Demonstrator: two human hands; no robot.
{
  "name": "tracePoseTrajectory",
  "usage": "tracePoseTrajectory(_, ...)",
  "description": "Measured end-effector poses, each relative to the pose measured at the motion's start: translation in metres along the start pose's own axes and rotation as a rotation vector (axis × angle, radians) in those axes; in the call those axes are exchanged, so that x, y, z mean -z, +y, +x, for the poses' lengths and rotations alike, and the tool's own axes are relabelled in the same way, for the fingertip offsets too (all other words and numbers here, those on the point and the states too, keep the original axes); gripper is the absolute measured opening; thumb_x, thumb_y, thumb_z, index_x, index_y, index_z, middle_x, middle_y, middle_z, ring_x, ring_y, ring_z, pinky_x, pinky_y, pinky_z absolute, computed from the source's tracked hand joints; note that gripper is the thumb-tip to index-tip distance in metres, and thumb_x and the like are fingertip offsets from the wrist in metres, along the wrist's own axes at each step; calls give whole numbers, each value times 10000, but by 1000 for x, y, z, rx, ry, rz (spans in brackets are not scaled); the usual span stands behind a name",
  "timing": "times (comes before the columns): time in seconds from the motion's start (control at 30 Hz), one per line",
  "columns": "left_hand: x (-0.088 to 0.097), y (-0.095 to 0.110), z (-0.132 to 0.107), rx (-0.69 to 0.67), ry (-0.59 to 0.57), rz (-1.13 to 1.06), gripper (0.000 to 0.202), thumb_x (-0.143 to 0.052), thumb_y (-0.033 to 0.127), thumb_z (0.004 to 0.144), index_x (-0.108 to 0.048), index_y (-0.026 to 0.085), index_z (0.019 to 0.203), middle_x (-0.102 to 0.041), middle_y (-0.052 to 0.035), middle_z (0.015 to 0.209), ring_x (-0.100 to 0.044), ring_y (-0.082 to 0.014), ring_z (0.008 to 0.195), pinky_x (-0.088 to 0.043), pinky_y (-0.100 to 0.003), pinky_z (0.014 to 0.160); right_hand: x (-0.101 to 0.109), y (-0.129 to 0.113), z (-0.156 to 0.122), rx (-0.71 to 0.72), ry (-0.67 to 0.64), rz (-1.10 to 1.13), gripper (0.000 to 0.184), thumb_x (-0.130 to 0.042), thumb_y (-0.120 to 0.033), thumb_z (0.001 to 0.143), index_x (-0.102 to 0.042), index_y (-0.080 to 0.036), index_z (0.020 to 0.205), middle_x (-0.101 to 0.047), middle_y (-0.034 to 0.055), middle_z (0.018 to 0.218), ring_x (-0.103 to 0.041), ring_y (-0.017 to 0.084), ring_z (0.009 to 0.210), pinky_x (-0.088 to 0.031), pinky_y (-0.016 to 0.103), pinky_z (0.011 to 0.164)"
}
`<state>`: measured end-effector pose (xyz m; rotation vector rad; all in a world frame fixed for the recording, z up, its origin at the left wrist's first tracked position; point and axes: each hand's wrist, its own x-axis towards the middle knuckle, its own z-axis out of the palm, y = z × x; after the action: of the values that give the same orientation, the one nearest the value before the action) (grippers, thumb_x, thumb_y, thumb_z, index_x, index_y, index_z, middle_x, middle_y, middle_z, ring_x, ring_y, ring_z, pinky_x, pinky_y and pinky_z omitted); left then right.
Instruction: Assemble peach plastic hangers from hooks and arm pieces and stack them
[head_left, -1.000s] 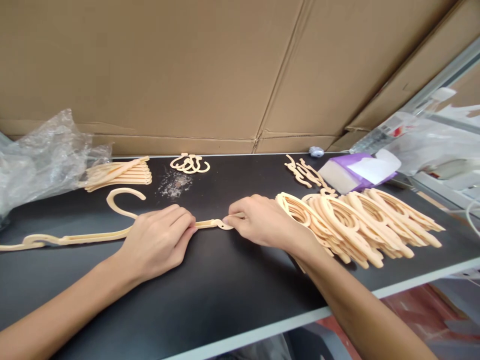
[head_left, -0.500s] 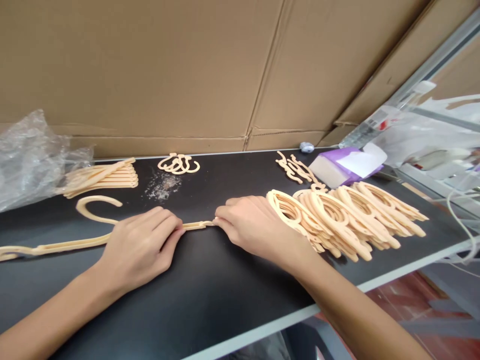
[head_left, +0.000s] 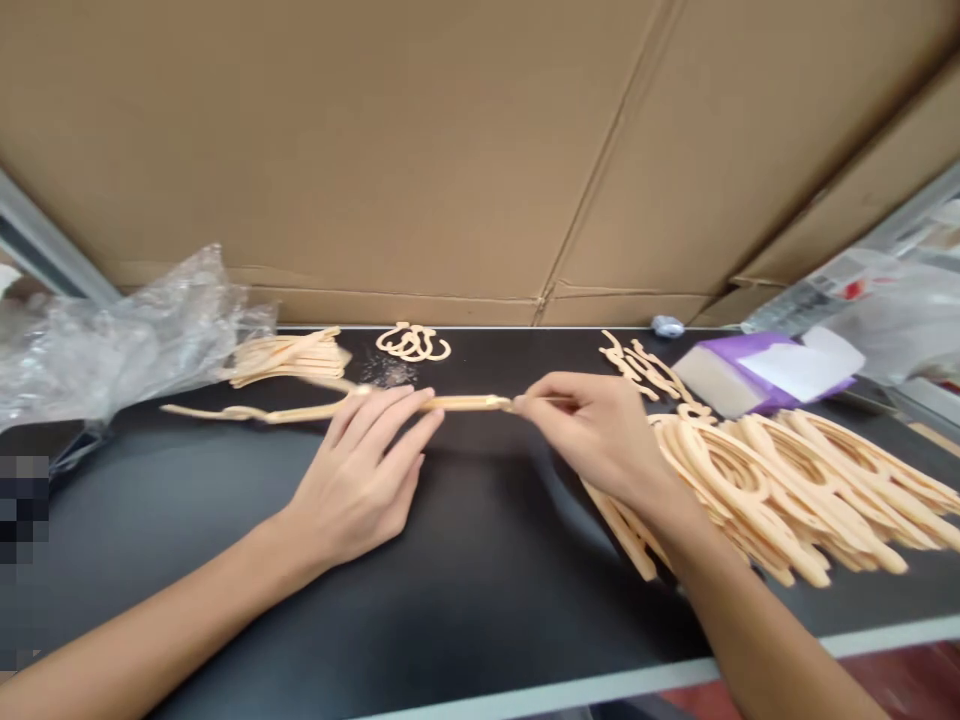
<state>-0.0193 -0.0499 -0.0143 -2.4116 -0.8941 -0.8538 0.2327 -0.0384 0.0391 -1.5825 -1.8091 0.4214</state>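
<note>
A pale cream clothes hanger (head_left: 469,403) lies across the view, seen nearly edge-on, its hook mostly behind my left hand. My left hand (head_left: 360,475) grips the hanger near its middle, fingers over the top and thumb tucked below. At the right end, my right hand (head_left: 600,430) pinches the hanger's tip between thumb and fingertips; part of that end is hidden. A pile of similar cream hanger parts (head_left: 757,480) lies just beyond my right wrist.
Along the back of the black table (head_left: 480,600) are a stack of cream bars (head_left: 289,355), loose hooks (head_left: 412,343) and small curved pieces (head_left: 634,365). Clear plastic wrap (head_left: 150,340) sits at left, a purple tissue pack (head_left: 765,370) at right. Cardboard (head_left: 375,150) stands behind.
The view has swung left, so the table items appear farther right. The hanger has tipped, its hook now lying flatter behind my left hand. Both hands keep their hold.
</note>
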Motion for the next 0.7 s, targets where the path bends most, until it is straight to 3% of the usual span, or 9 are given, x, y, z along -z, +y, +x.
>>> tracePoseTrajectory(0.17, 5, 4, -1, -8, 21, -15, 402, -588, 84, 894, -612, 167, 1286, -693, -140, 1293, -611, -291, 1241, -392, -451, 1057, 4, -1, 0, -54, 179, 125, 203, -632, -334, 784, -763, -223, 675, -737, 17, 675, -670, 217, 758, -427, 297, 641)
tracePoseTrajectory(0.4, -3, -7, -1, 251, -12, -278, 279, -582, 203, 961, -605, 125, 1228, -679, -137, 1167, -634, -255, 1089, -480, -421, 979, 4, -1, 1, -117, 167, 150, 213, -635, -364, 743, -766, -229, 645, -733, 28, 672, -671, 245, 808, -422, 316, 644)
tracePoseTrajectory(0.7, 0, -7, -2, 190, 1, -341, 245, -606, 174, 944, -604, 162, 1188, -692, -107, 1087, -649, -224, 989, -527, -378, 900, 11, -5, 3, -151, 148, 259, 194, -650, -313, 696, -712, -245, 526, -656, 11, 577, -591, 204, 697, -389, 308, 592)
